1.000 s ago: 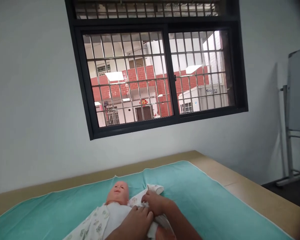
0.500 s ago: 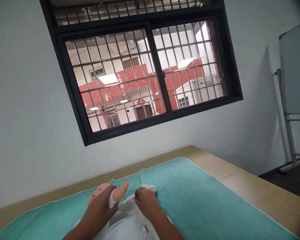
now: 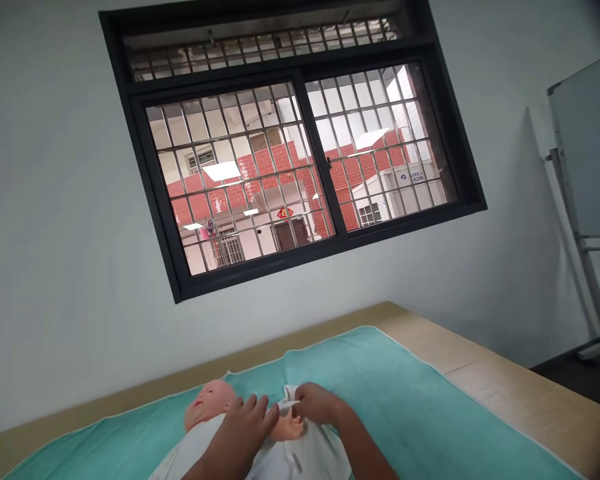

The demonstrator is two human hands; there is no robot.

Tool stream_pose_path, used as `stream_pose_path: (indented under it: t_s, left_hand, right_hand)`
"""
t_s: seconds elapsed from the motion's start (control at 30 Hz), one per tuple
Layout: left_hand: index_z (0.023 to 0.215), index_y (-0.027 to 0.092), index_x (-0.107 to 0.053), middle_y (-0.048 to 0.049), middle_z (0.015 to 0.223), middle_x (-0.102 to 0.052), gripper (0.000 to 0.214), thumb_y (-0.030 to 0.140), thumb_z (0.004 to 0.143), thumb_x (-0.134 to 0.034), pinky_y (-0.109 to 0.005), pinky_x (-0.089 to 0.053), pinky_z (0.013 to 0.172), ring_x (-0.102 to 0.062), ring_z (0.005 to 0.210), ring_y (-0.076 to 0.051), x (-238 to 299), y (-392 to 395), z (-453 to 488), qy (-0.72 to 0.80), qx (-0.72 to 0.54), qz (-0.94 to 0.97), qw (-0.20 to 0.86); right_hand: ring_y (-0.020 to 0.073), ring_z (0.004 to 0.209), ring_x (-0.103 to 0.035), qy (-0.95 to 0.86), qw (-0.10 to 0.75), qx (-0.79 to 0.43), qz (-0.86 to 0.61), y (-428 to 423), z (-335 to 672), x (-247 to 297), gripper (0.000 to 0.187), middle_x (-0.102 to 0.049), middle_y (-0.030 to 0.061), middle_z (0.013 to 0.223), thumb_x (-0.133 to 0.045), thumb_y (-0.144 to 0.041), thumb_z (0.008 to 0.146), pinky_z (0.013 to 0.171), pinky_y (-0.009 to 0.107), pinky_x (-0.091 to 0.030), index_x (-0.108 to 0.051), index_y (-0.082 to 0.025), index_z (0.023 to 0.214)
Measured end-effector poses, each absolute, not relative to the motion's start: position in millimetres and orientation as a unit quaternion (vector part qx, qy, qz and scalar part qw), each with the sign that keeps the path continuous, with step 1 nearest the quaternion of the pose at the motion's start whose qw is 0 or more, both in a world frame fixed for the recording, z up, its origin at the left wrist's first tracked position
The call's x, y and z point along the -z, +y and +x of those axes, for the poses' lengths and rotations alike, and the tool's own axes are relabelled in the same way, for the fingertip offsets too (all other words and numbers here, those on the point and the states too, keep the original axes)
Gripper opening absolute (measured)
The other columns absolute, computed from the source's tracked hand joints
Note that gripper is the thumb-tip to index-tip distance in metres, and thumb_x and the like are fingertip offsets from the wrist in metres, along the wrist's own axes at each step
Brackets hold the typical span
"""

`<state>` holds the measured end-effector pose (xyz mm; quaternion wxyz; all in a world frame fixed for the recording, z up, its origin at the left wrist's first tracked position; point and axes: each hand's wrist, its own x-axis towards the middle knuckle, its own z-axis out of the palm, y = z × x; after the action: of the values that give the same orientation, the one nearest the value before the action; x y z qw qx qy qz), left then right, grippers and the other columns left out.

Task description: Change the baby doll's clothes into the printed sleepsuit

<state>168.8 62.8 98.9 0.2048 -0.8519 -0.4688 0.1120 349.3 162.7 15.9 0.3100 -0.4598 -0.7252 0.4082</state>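
While the doll lies face-up on the teal mat (bench beneath): left hand, grip closed on its forearm; right hand, grip pinching the white garment. Step, apparently: sleeving the arm. Next calls for a gentle, aligned pull.

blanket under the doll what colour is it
The blanket is teal green with a thin white edge; head view.

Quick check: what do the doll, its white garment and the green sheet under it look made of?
Doll: likely moulded plastic or vinyl, smooth, with slight sheen on the head.
White garment: soft matte cloth, creasing where the right hand pinches it.
Green sheet: matte fabric, pale hemmed edge.
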Motion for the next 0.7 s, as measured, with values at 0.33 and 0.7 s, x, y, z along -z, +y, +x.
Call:
stream_pose_path:
  t_s: [0.33, 0.7]
  left_hand:
    - [0.105, 0.02, -0.063, -0.013, 0.1, -0.065, 0.032, 0.006, 0.086, -0.041, -0.047, -0.044, 0.076, -0.06, 0.097, -0.034, -73, 91, 183, -0.576, -0.05, -0.781, 0.235]
    - [0.097, 0.016, -0.068, -0.0173, 0.095, -0.068, 0.028, 0.016, 0.088, -0.042, -0.052, -0.036, 0.078, -0.059, 0.095, -0.039, -51, 108, 181, -0.614, -0.005, -0.767, 0.187]
  right_hand:
    - [0.0078, 0.048, -0.032, -0.62, 0.366, -0.57, -0.397, 153, 375, -29, 0.019, -0.037, -0.008, 0.053, -0.058, -0.025, 0.054, 0.046, 0.021, -0.023, -0.043, -0.021, 0.064]
    - [0.0076, 0.049, -0.035, -0.591, 0.402, -0.608, -0.346, 145, 383, -45, 0.027, -0.039, -0.0081, 0.054, -0.063, -0.025, 0.055, 0.047, 0.019, -0.024, -0.039, -0.021, 0.067]
